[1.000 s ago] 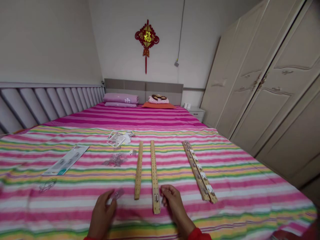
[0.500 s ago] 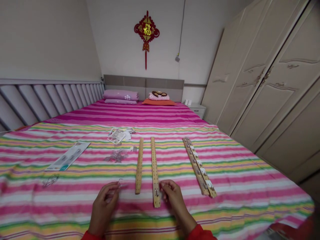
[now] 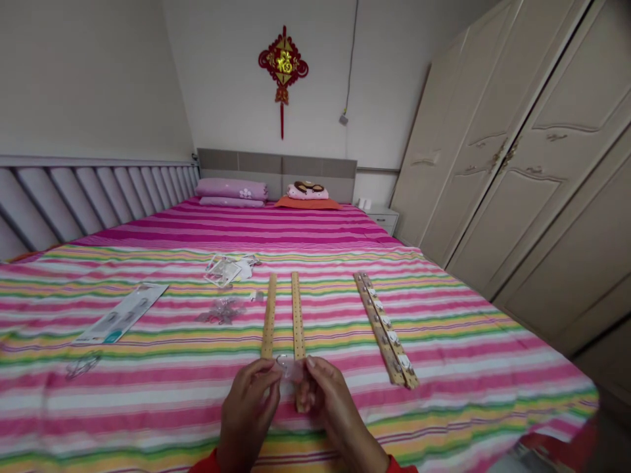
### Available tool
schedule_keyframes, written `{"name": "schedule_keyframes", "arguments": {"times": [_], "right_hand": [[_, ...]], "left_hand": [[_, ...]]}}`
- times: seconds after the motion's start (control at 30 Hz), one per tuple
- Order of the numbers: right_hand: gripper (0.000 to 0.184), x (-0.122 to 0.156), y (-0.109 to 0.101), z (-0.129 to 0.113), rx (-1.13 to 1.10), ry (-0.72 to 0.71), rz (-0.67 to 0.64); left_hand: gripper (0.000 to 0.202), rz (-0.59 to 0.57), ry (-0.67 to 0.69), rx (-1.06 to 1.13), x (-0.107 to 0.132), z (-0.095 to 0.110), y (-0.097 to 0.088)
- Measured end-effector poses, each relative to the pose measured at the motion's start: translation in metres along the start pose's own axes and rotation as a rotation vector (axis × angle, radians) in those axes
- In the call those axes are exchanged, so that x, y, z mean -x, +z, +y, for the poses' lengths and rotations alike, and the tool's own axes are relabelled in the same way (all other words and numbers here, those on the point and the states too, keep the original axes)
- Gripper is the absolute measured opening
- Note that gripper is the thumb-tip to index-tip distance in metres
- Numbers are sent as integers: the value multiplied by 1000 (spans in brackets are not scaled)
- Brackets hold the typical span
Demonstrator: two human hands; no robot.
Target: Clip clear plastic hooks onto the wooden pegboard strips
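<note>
The left hand (image 3: 245, 414) and the right hand (image 3: 331, 407) pinch a little clear hook (image 3: 290, 368) between them, just over a long wooden strip (image 3: 297, 315) on a striped bed (image 3: 468, 368).

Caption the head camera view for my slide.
Left hand and right hand hold a clear hook over a wooden strip on a striped bedspread.

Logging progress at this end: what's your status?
Left hand, right hand: both holding small clear plastic hook. Perforated wooden strip directly below, partly hidden by hands.
</note>
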State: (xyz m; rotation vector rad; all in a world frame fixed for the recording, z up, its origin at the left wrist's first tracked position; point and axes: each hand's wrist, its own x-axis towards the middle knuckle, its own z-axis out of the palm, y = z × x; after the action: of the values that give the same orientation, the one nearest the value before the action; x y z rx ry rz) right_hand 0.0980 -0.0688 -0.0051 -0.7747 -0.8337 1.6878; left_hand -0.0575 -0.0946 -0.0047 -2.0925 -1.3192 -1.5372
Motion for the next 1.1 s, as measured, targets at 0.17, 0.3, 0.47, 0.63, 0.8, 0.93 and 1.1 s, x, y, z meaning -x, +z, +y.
{"name": "schedule_keyframes", "arguments": {"times": [0.17, 0.3, 0.47, 0.63, 0.8, 0.93, 1.1], "right_hand": [[38, 8, 5, -6, -66, 33, 26], [37, 15, 13, -6, -171, 78, 72], [31, 16, 14, 2, -189, 53, 112], [31, 8, 6, 5, -98, 10, 122], [34, -4, -5, -4, -41, 20, 147], [32, -16, -17, -19, 112, -17, 105], [29, -34, -26, -29, 253, 27, -32]], "left_hand": [[22, 60, -11, -57, 10, 2, 9], [20, 94, -34, -97, 11, 4, 15], [17, 55, -28, -108, 5, 9, 16], [16, 16, -1, -125, 3, 12, 20], [20, -64, -17, -6, 2, 18, 23], [17, -147, -330, 245, -14, 13, 21], [31, -252, -786, 536, -42, -10, 31]]}}
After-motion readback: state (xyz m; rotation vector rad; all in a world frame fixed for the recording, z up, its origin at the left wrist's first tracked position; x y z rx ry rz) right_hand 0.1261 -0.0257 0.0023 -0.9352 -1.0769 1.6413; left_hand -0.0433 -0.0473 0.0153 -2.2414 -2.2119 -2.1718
